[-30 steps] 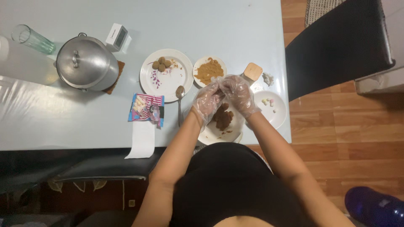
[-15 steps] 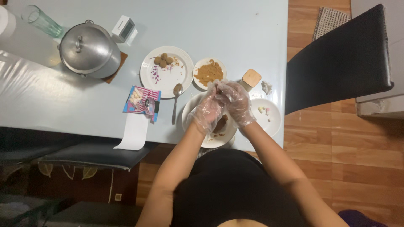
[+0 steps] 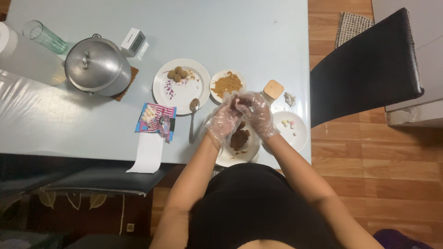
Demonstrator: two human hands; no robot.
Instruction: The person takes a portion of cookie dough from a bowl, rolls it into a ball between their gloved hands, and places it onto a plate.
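Both gloved hands meet just above the plate of brown mixture [image 3: 239, 146]; the left hand [image 3: 224, 121] and right hand [image 3: 259, 114] have fingers closed around a small brown lump [image 3: 242, 102]; a spoon [image 3: 193, 119] lies left of that plate on the desk [image 3: 258, 37].

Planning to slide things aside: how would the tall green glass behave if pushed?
The glass is tall and narrow, so a push near the rim would probably tip it. It looks empty, so likely light. Smooth tabletop suggests a low push would slide it.
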